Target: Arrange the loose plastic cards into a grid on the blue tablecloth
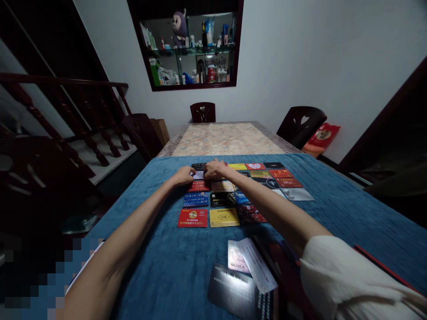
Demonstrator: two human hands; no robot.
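My left hand (184, 176) has its fingers curled at the left edge of a pale card (199, 175) at the far left of a card layout. My right hand (214, 170) is bent over that card's right edge, its fingertips partly hidden. Just beyond lies a black card (198, 166); nearer are a red card (198, 186), a blue card (195, 199) and a red card with a gold emblem (192, 218). Beside these lie a black VIP card (222, 200) and a yellow card (224, 218). My right forearm covers part of the layout.
Several loose cards, among them a dark grey card (231, 289) and a silver card (257, 264), overlap near me. A blue cloth (150, 262) covers the table's near part; patterned tabletop (227, 138) shows beyond. Chairs (302, 124) stand around it.
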